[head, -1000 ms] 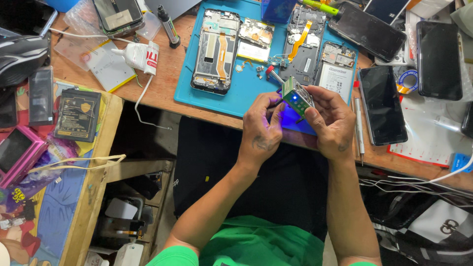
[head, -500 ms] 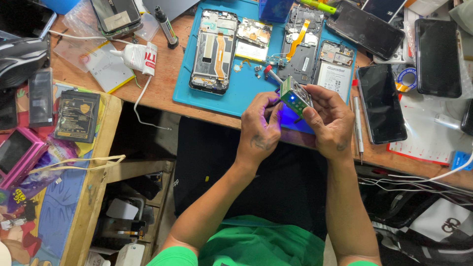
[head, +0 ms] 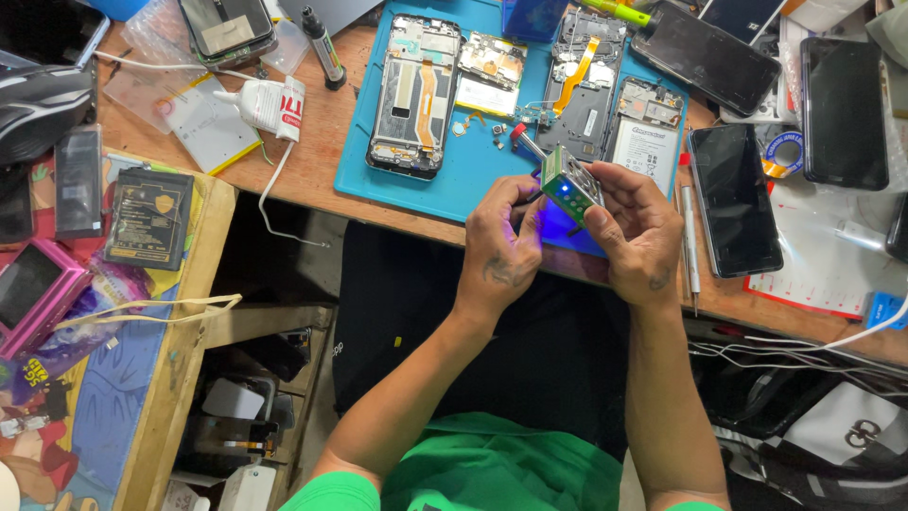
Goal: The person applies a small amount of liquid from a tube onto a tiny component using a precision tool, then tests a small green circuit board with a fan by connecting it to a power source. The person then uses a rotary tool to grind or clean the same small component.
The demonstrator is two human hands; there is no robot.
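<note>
My right hand (head: 636,230) grips a small green circuit board (head: 570,182) with a metal shield and a lit blue light, held above the front edge of the blue work mat (head: 478,156). My left hand (head: 503,248) pinches a thin dark tool against the board's left side. A red-handled screwdriver (head: 522,139) lies on the mat just behind the board. Opened phone frames (head: 414,93) and a battery (head: 646,144) lie on the mat beyond my hands.
Several black phones (head: 733,199) lie right of the mat, with a thin metal tool (head: 689,248) beside them. A white glue tube (head: 265,102) and plastic bags sit to the left. A lower side table (head: 180,312) holds batteries and a pink phone. Cables run at lower right.
Both hands and the board have stayed almost in place; the view has shifted slightly. My left fingers have worked a little against the board's edge.
</note>
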